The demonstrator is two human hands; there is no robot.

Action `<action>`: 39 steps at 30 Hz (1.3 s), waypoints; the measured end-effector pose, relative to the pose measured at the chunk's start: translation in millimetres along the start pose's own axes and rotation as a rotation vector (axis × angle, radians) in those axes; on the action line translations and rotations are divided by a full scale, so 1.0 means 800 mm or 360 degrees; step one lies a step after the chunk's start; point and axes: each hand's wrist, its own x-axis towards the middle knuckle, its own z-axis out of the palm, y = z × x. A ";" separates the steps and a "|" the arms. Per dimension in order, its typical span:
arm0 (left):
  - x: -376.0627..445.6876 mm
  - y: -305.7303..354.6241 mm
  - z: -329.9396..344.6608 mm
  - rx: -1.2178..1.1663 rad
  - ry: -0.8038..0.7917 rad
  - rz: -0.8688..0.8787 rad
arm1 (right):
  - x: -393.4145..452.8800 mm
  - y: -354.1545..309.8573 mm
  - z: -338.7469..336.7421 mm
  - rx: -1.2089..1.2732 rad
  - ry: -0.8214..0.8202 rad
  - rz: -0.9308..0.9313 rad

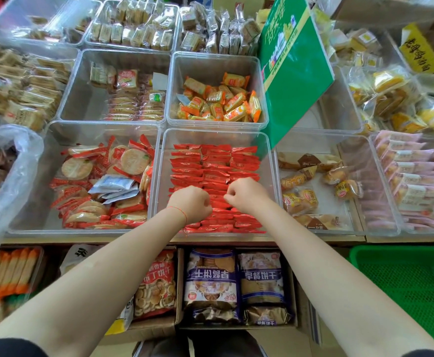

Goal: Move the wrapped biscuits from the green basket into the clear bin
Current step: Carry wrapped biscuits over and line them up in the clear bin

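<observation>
The clear bin (271, 161) at the front centre holds neat rows of red wrapped biscuits (210, 163). Both of my hands are inside it, over the near rows. My left hand (191, 202) has its fingers curled down onto the red packets beneath it. A little to its right, my right hand (246, 193) is curled the same way on the packets. The fingertips of both hands are hidden among the wrappers. The green basket (403, 279) stands at the lower right, below the bins; the part in view shows only bare mesh.
Clear bins of other wrapped snacks surround the target bin: round crackers (102, 181) to the left, small cakes (311, 186) to the right, orange packets (218, 99) behind. A green sign (293, 65) leans over the back right. Cardboard boxes of bagged biscuits (234, 284) sit below.
</observation>
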 end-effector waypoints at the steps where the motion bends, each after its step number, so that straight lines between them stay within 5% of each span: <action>1: 0.005 0.000 0.002 -0.0013 0.0186 0.0019 | 0.005 0.011 -0.002 0.0002 0.0211 0.0050; 4: 0.026 0.002 0.011 0.0025 0.0368 0.0136 | 0.018 0.036 0.007 -0.0083 0.0371 0.0055; 7: 0.045 0.005 0.028 0.0188 0.0186 0.0177 | 0.023 0.042 0.029 -0.0321 0.0157 -0.0131; 14: 0.055 -0.010 0.055 0.0334 0.0047 0.0058 | 0.029 0.036 0.016 -0.0914 0.0234 0.0015; 20: 0.055 -0.009 0.066 0.0289 0.0112 0.0042 | 0.048 0.021 0.046 -0.0034 0.0320 -0.0062; 26: 0.057 -0.016 0.082 0.0245 0.0178 0.0051 | 0.062 0.062 0.071 -0.0361 0.0176 -0.0022; 30: 0.057 -0.013 0.074 0.0263 0.0115 0.0022 | 0.068 0.058 0.035 -0.0085 -0.0025 -0.0022; 33: 0.057 0.001 0.052 0.0243 -0.0001 -0.0008 | 0.044 0.065 0.000 -0.0070 0.0238 -0.0105; 39: 0.040 0.047 0.028 -0.0062 0.0388 0.0098 | 0.002 0.054 0.001 -0.0649 0.0121 -0.0291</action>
